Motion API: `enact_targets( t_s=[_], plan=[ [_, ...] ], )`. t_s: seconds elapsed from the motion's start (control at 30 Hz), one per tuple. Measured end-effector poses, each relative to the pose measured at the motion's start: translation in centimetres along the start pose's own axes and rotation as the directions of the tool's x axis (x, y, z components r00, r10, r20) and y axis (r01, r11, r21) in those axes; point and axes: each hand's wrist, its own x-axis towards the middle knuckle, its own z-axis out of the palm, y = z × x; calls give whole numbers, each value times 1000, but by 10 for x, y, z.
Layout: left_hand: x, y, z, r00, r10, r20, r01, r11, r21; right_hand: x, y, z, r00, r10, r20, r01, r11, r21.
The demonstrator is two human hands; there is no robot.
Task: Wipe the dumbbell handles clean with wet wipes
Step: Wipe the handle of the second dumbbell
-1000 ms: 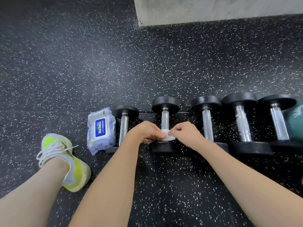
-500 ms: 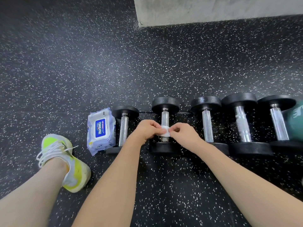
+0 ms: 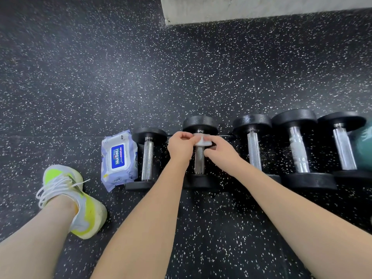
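Note:
Several black dumbbells with chrome handles lie in a row on the speckled rubber floor. My left hand (image 3: pixel 181 147) and my right hand (image 3: pixel 219 153) both pinch a white wet wipe (image 3: pixel 202 140) wrapped round the far end of the second dumbbell's handle (image 3: pixel 199 160), just below its far head. The lower part of that handle is bare. A first dumbbell (image 3: pixel 148 158) lies to the left, and a pack of wet wipes (image 3: pixel 118 159) lies beside it.
To the right lie a third dumbbell (image 3: pixel 254 150), a fourth (image 3: pixel 299 156) and a fifth (image 3: pixel 343 150), with a teal object (image 3: pixel 365 146) at the right edge. My leg and yellow-white shoe (image 3: pixel 78 200) stand at the lower left. A concrete block (image 3: pixel 261 9) sits at the top.
Both hands have slid the wipe along the second dumbbell's handle, from its near end up to its far end.

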Motion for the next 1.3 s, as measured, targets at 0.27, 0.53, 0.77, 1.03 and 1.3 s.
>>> enact_targets(
  t_s=[0.27,0.53,0.77,1.03,1.3],
  plan=[
    [0,0,5,980,-198,-16,198,980,-5,13,-4,2,996,63,67,-68,994,88],
    [2,-4,-15,921,-347,176,356,934,-21,16,-9,11,986,91,140,-117,976,185],
    [2,-2,-30,869,-414,273,470,861,-193,17,-14,24,981,70,182,-105,976,191],
    [-6,2,-24,869,-417,267,476,852,-218,15,-7,25,988,18,156,-39,990,135],
    [-24,-4,-7,851,-432,298,506,827,-245,-4,4,25,996,-85,33,84,995,46]
  ],
)
